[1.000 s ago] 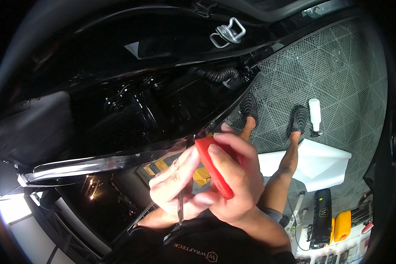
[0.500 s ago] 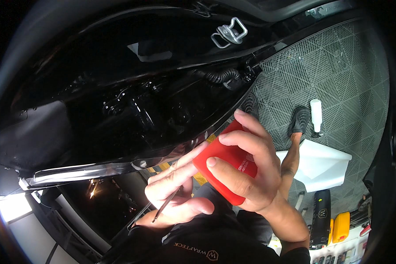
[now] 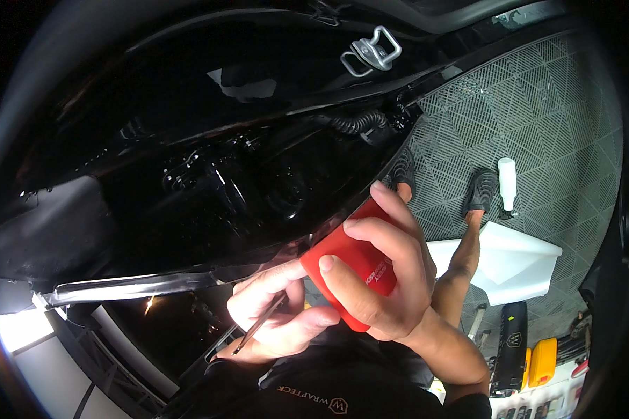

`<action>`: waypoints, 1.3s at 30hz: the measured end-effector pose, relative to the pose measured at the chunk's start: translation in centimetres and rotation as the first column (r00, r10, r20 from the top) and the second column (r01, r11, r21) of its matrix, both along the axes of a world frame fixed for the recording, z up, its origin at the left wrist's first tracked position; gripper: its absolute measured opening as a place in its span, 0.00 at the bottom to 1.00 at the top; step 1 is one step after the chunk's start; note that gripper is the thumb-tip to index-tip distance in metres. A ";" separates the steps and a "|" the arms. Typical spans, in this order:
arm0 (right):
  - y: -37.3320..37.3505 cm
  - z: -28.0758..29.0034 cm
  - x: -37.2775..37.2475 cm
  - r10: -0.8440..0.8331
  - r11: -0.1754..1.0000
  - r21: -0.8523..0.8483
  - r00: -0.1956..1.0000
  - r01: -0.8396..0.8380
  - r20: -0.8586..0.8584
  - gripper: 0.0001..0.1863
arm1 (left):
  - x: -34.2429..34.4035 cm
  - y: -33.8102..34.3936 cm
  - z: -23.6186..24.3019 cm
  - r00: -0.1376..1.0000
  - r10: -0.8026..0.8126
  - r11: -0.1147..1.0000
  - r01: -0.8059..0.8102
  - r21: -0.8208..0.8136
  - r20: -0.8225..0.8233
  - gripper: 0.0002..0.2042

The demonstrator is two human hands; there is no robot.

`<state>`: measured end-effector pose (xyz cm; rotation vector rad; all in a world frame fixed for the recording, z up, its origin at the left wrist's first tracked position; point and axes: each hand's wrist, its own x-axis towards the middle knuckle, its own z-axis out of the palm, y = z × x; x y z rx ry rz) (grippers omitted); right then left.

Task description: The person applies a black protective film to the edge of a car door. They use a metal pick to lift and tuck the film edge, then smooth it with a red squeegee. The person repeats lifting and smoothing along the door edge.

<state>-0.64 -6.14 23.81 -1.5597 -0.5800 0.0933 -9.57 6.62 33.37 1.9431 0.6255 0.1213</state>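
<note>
A flat red squeegee (image 3: 349, 272) is gripped in my right hand (image 3: 398, 279), the thumb spread across its face and the fingers curled over the far side. Its upper edge lies against the lower rim of a glossy black car panel (image 3: 272, 230). My left hand (image 3: 272, 314) is close beside it, fingers reaching up to that rim and partly hidden. Between the left fingers and palm sits a thin dark pen-like tool (image 3: 260, 322), its tip pointing down. A shiny strip of film or trim (image 3: 140, 288) runs along the rim to the left.
A silver metal latch loop (image 3: 375, 50) stands out on the black panel. On the grey tiled floor are a white spray bottle (image 3: 507, 183) and white sheets (image 3: 514, 265). Black-and-yellow gear (image 3: 541, 362) stands at the lower right. Someone's bare leg and dark shoe (image 3: 480, 190) show below.
My right hand and the squeegee have shifted slightly left, toward my left hand. The left fingers have slipped further behind the rim, and the whole view has moved a little.
</note>
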 end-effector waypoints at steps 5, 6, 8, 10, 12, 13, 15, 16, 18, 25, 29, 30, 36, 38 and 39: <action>0.8 -0.1 -1.0 -0.058 0.998 0.012 0.998 0.058 0.014 0.21 | 0.4 -0.5 -0.1 0.997 0.072 0.997 -0.072 -0.001 0.004 0.31; 1.1 -0.1 -1.2 -0.073 0.997 0.022 0.997 0.073 0.009 0.21 | 0.5 -0.6 -0.1 0.996 0.086 0.996 -0.086 -0.001 -0.003 0.31; 1.2 -0.2 -1.5 -0.081 0.996 0.030 0.997 0.081 -0.006 0.22 | 0.8 -0.9 0.0 0.993 0.117 0.993 -0.117 -0.005 -0.016 0.30; 1.1 -0.1 -1.7 -0.072 0.997 0.024 0.997 0.072 -0.029 0.22 | 1.2 -1.4 -0.1 0.988 0.153 0.988 -0.153 -0.025 -0.001 0.30; 0.9 0.1 -1.7 -0.071 0.997 0.011 0.997 0.071 -0.041 0.22 | 1.5 -1.8 -0.2 0.982 0.190 0.979 -0.189 -0.080 0.009 0.31; 0.9 0.3 -1.8 -0.075 0.997 0.003 0.996 0.075 -0.047 0.22 | 1.5 -1.9 -0.2 0.977 0.211 0.971 -0.209 -0.119 0.004 0.31; 0.8 0.7 -1.7 -0.088 0.996 -0.009 0.994 0.087 -0.062 0.22 | 1.4 -2.0 -0.3 0.974 0.228 0.964 -0.225 -0.143 0.005 0.32; 0.8 0.8 -1.6 -0.093 0.996 -0.021 0.993 0.092 -0.066 0.22 | 1.2 -2.0 -0.3 0.975 0.224 0.967 -0.221 -0.128 0.011 0.32; 0.7 1.3 -1.4 -0.100 0.994 -0.049 0.993 0.097 -0.065 0.22 | 0.7 -1.8 -0.3 0.979 0.204 0.975 -0.203 -0.096 0.008 0.32; -0.3 2.8 0.1 0.006 0.999 -0.049 0.991 -0.013 -0.136 0.27 | -0.1 -1.5 -0.3 0.986 0.169 0.983 -0.169 -0.075 -0.008 0.30; -0.9 2.6 1.6 0.071 0.995 -0.056 0.992 -0.077 -0.103 0.30 | 0.6 -1.7 -0.4 0.985 0.174 0.982 -0.173 -0.075 0.009 0.28; -1.2 2.6 2.0 0.093 0.993 -0.067 0.991 -0.099 -0.097 0.31 | 0.8 -1.8 -0.4 0.984 0.177 0.982 -0.175 -0.071 0.017 0.28; -1.5 2.9 3.1 0.141 0.989 -0.017 0.976 -0.145 -0.165 0.30 | 1.2 -1.7 -0.4 0.986 0.169 0.985 -0.168 -0.049 0.013 0.25; -1.5 2.9 3.2 0.149 0.988 -0.019 0.976 -0.154 -0.156 0.30 | 1.3 -2.0 -0.6 0.980 0.196 0.980 -0.194 -0.054 0.039 0.24; -1.5 2.8 3.2 0.153 0.987 -0.024 0.977 -0.158 -0.149 0.30 | 1.3 -2.0 -0.6 0.978 0.203 0.978 -0.200 -0.052 0.046 0.24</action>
